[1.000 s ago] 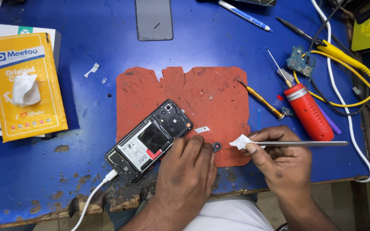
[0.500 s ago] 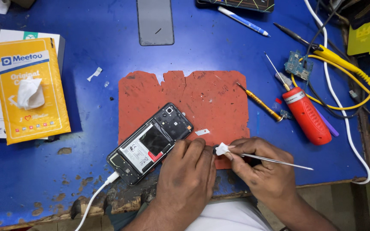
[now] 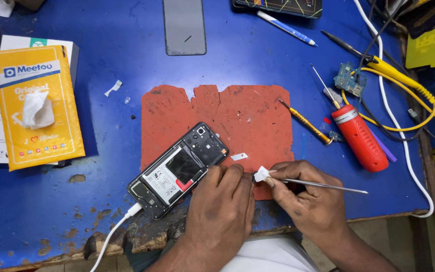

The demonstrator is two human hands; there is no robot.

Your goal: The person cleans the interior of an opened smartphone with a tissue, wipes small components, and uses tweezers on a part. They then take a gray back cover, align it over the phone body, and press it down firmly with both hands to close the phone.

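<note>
The left hand (image 3: 221, 211) is lying palm down on the near edge of the red mat (image 3: 217, 123), fingers curled, its fingertips pressing beside the opened phone (image 3: 178, 170) (back cover off, white cable plugged in) which is sitting slantwise on the mat's near left corner. The right hand (image 3: 310, 201) is resting just beside it, thumb and forefinger closing their grip on thin metal tweezers (image 3: 323, 186) pointing left, whose tip is holding a small white scrap (image 3: 262, 174) between the two hands. A red screwdriver (image 3: 358, 137) is lying well apart on the blue bench (image 3: 101, 211).
</note>
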